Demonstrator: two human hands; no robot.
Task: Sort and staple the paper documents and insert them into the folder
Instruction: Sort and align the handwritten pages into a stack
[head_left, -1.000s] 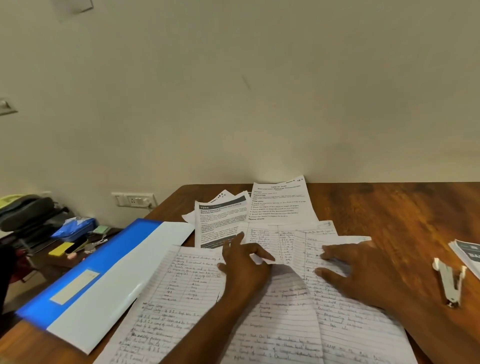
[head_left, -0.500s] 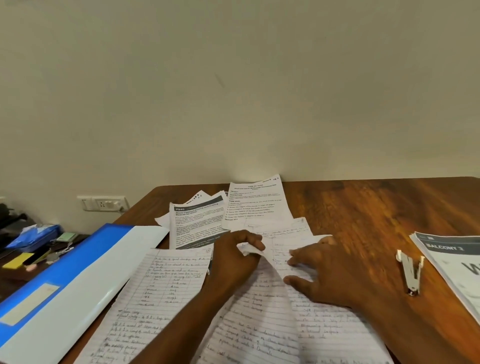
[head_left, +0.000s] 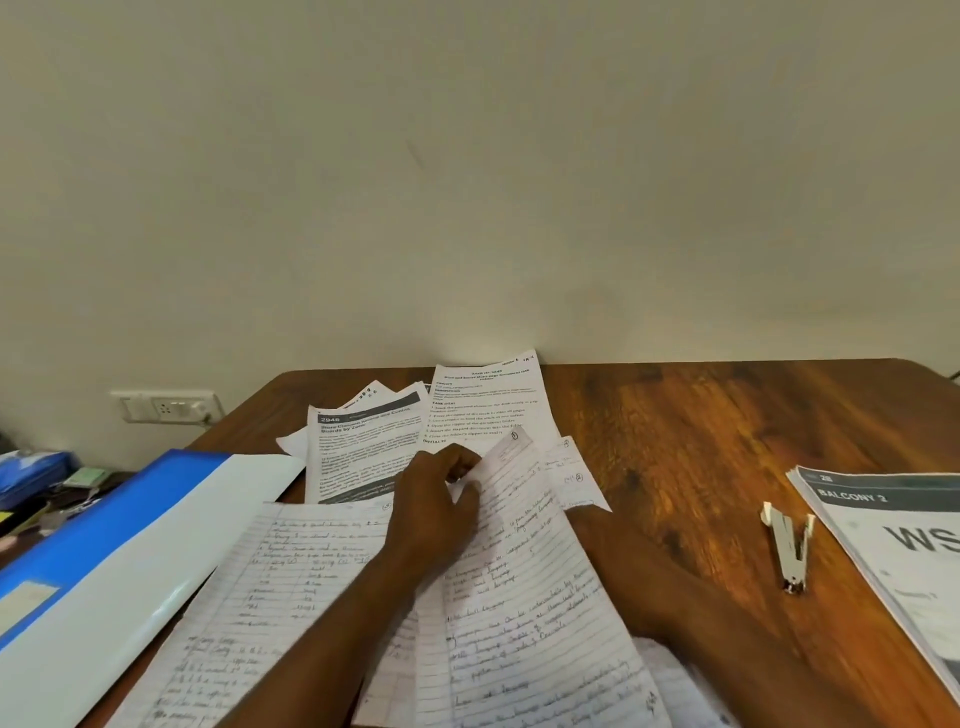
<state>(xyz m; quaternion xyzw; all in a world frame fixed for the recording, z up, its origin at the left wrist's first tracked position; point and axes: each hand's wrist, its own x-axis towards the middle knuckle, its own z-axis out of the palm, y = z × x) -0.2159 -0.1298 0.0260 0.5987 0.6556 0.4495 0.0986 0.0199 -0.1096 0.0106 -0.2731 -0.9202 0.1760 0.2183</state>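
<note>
Two hands busy: my left hand (head_left: 441, 499) now pinches a handwritten sheet (head_left: 524, 571), lifted over my hidden right hand, grip unclear; sorting underway; stapler (head_left: 787, 545) untouched.

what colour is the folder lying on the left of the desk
Blue, with a white flap, the folder shows best in the head view.

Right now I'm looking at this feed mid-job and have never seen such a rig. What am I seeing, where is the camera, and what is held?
No machine here: a person works bare-handed, filmed by one wide-angle camera on their head, looking forward and down. The left hand pinches the top of a handwritten sheet and lifts it. The right hand is hidden under that sheet; only its forearm shows. On the wooden table lie more handwritten pages, printed sheets, a blue and white folder at left, a stapler and a printed booklet at right.
</note>
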